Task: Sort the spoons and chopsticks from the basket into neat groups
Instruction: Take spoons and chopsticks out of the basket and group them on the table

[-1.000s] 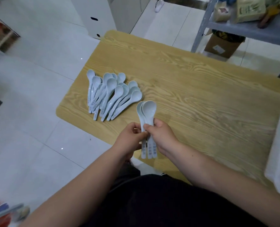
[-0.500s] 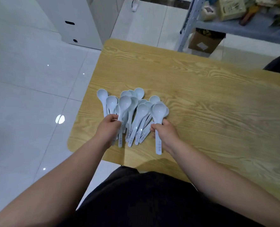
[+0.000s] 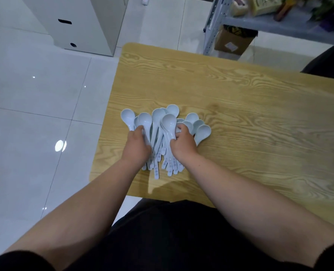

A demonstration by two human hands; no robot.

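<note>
Step in hand, as judged: squaring the heap of pale blue plastic soup spoons [image 3: 169,122] into one tidy group.

Hands: the left hand [image 3: 136,145] curls round the handles on the heap's left flank. The right hand [image 3: 182,146] curls over those on the right. Both grip spoons, with the heap between them.

To do it well: press inward evenly from both sides, keep the bowls pointing away, and level the handle ends against the light wood-grain worktop [image 3: 240,118]. The smooth plastic will probably slide, so release slowly.

Spoons: deep oval bowls and flat handles with small printed marks. They lie fanned and overlapping near the worktop's near-left corner.
</note>
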